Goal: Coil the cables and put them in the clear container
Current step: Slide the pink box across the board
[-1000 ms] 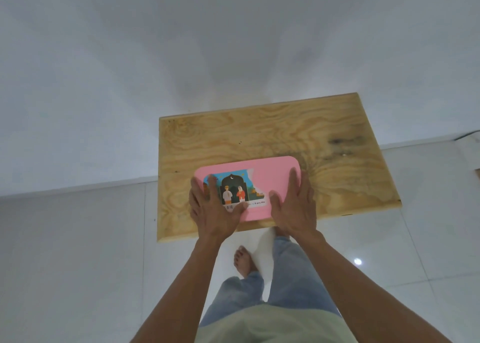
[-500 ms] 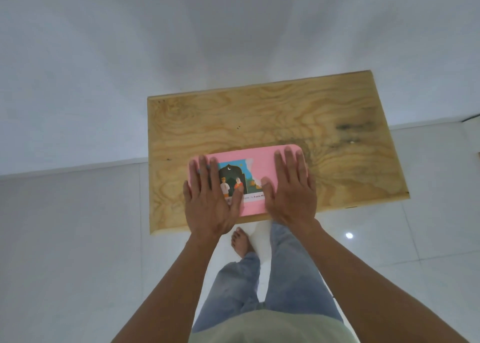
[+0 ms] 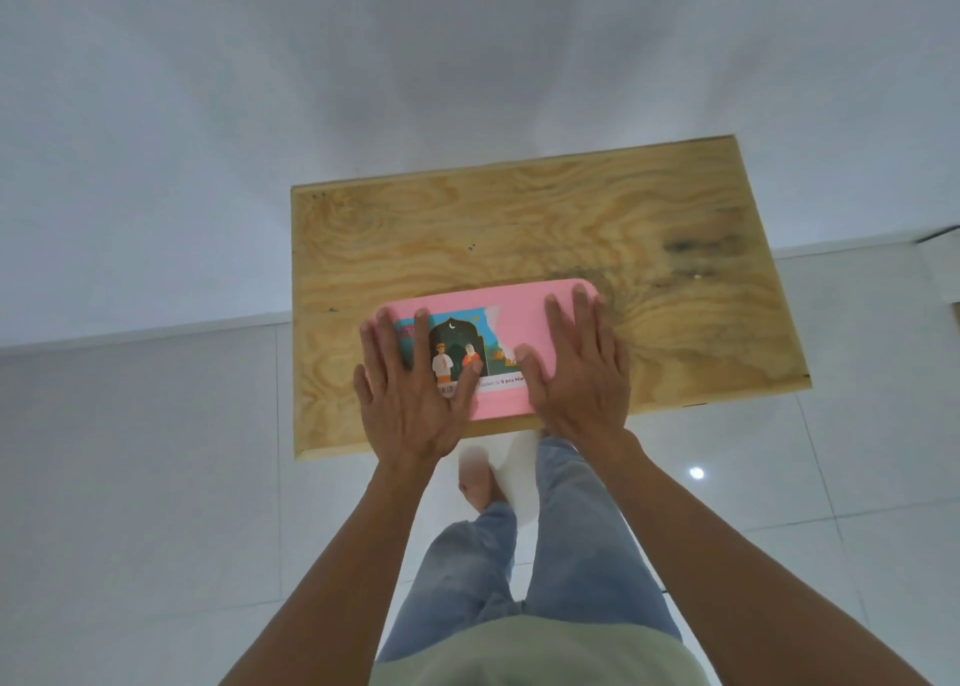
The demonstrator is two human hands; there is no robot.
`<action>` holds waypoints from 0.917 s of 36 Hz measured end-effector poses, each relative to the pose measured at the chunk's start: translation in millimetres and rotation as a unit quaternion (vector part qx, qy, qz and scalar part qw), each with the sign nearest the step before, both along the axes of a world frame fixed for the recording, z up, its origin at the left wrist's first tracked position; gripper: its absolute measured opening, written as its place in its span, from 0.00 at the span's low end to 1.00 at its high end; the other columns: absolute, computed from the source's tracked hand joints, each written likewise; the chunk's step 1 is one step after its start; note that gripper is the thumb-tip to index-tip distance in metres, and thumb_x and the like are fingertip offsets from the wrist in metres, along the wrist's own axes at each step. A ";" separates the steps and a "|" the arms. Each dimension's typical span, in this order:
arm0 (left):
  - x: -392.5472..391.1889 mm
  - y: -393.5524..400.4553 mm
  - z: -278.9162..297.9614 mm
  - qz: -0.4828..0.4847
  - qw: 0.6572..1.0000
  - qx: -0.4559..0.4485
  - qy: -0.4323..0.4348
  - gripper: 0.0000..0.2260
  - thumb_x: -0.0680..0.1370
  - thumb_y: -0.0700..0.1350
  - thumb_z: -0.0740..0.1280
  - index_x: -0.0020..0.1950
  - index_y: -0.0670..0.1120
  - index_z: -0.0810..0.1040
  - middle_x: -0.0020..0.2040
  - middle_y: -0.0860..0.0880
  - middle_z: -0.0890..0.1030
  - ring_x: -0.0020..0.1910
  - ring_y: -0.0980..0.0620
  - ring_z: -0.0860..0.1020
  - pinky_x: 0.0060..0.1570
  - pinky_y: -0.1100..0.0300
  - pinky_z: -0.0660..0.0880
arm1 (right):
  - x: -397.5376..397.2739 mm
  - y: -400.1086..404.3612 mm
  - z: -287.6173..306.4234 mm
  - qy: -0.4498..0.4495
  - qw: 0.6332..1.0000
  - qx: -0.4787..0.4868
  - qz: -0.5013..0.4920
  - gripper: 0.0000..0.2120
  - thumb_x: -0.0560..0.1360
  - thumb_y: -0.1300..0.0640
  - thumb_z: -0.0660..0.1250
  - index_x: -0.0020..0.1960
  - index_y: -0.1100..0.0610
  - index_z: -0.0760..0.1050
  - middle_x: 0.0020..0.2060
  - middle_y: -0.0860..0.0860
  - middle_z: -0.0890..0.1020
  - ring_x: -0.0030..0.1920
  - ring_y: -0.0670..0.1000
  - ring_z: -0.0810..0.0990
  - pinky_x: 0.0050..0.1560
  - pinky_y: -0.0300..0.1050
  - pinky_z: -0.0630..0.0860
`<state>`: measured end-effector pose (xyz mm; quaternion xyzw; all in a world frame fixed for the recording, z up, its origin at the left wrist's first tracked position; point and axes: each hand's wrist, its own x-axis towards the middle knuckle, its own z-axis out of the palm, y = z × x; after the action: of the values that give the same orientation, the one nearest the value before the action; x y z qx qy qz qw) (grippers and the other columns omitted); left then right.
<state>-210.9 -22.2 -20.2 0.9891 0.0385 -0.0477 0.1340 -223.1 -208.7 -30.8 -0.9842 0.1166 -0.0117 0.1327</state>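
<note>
Legs: blue jeans point(image 3: 571, 540), one bare foot point(image 3: 478, 483) on the white tiled floor point(image 3: 156, 477)
Left hand point(image 3: 410, 399): flat, fingers straight, pressing the pink lid point(image 3: 519, 316)
Right hand point(image 3: 582, 373): flat, fingers spread on the lid's right end
Lid: at the bench point(image 3: 519, 228) near edge; container beneath hidden

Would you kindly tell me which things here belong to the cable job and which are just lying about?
Job:
pink lid, presumably on the container, which is hidden
left hand, flat on it
right hand, flat on it
No cables visible.

Just there:
wooden table
tiled floor
</note>
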 end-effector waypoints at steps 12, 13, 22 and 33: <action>2.2 -1.3 4.6 0.079 0.995 -0.064 0.021 0.37 0.75 0.73 0.57 0.78 0.56 0.60 0.79 0.39 0.54 0.70 0.35 0.64 0.66 0.42 0.68 | -3.4 -4.1 2.2 -0.002 0.990 0.135 -0.047 0.33 0.78 0.37 0.59 0.79 0.48 0.56 0.79 0.57 0.52 0.78 0.59 0.56 0.74 0.55 0.59; 6.1 -1.4 4.7 0.079 0.995 -0.066 0.017 0.37 0.75 0.73 0.57 0.78 0.56 0.60 0.78 0.39 0.54 0.69 0.35 0.64 0.65 0.42 0.69 | -0.1 -4.1 2.5 -0.003 0.989 0.138 -0.048 0.33 0.78 0.37 0.59 0.79 0.48 0.57 0.80 0.57 0.52 0.78 0.58 0.55 0.74 0.54 0.58; 58.9 -4.2 1.8 0.078 0.993 -0.090 -0.009 0.36 0.74 0.72 0.61 0.76 0.54 0.63 0.79 0.39 0.55 0.69 0.34 0.64 0.66 0.42 0.67 | 52.4 -7.5 5.2 -0.014 0.986 0.156 -0.062 0.33 0.77 0.38 0.63 0.78 0.48 0.60 0.79 0.56 0.55 0.75 0.62 0.61 0.70 0.57 0.66; 144.5 -11.2 -2.0 0.069 0.993 -0.085 -0.037 0.35 0.74 0.72 0.60 0.75 0.53 0.64 0.78 0.42 0.56 0.68 0.35 0.65 0.64 0.41 0.69 | 135.6 -17.4 7.6 0.004 0.988 0.150 -0.044 0.33 0.78 0.36 0.57 0.79 0.46 0.55 0.80 0.50 0.48 0.74 0.63 0.59 0.69 0.59 0.68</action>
<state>-66.4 -33.4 -22.2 0.9701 0.0975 -0.0045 0.2221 -87.4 -226.1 -23.2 -0.9470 0.1608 0.0039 0.2782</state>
